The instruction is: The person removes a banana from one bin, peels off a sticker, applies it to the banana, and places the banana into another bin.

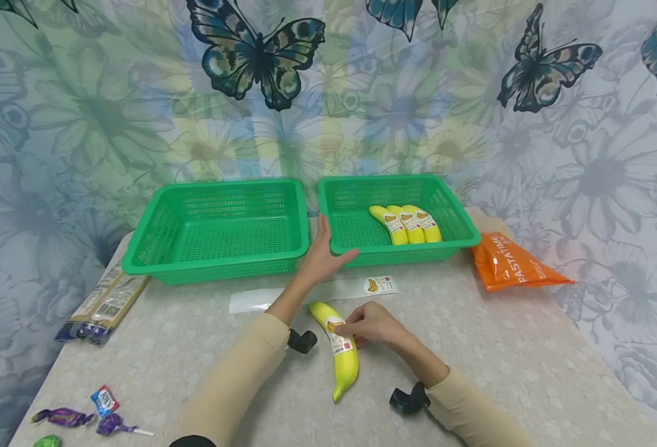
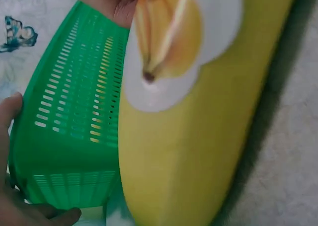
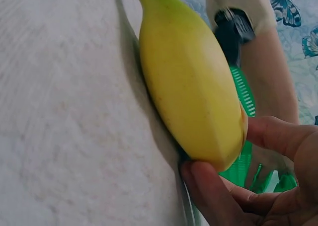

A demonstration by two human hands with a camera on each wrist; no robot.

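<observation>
A yellow banana point(image 1: 345, 369) with a white label point(image 1: 338, 335) lies on the table. My right hand point(image 1: 376, 324) holds it by its side. In the right wrist view, the thumb point(image 3: 271, 134) presses at the label's edge, and fingertips point(image 3: 206, 176) touch the banana's lower side. My left hand point(image 1: 321, 257) reaches to the near left corner of the right green basket point(image 1: 384, 256), its fingers straight and thumb spread. In the left wrist view, the fingers lie right at the basket's edge. Three labelled bananas point(image 1: 408, 228) lie side by side in that basket.
A second green basket point(image 1: 217, 271) stands at the left. A label strip point(image 1: 328, 290) lies in front of the baskets, one banana label at its right end. An orange packet point(image 1: 510, 264) sits at the right, a pasta bag point(image 1: 107, 304) at the left. Wrapped sweets point(image 1: 66, 417) lie front left.
</observation>
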